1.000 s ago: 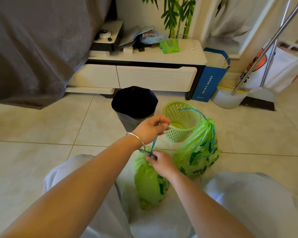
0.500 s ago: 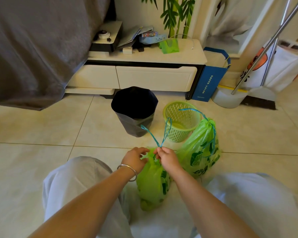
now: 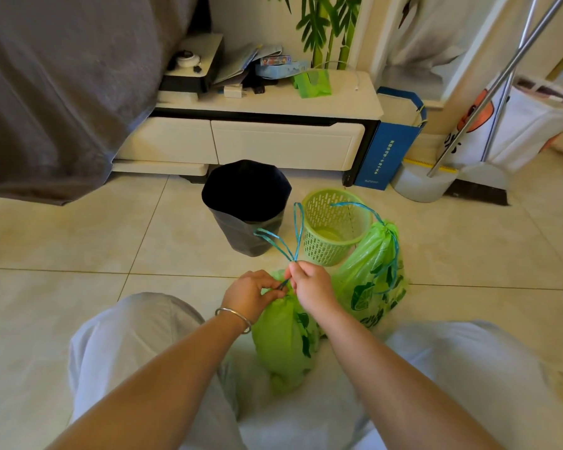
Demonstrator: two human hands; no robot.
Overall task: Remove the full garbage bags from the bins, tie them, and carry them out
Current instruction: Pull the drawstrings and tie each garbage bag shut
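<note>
Two bins [image 3: 335, 227] beyond bag [image 3: 285, 336] — second bag [image 3: 371, 284] beside.

Single head cam, looks fwd & down from close above at hands [image 3: 312, 287], floor [image 3: 62, 241] beyond.

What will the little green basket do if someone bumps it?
The green basket would probably slide or tip easily: it looks like thin plastic full of holes, so likely light. It seems nearly empty, with nothing heavy steadying it. It would likely keep its shape, unlike the soft bag.
</note>
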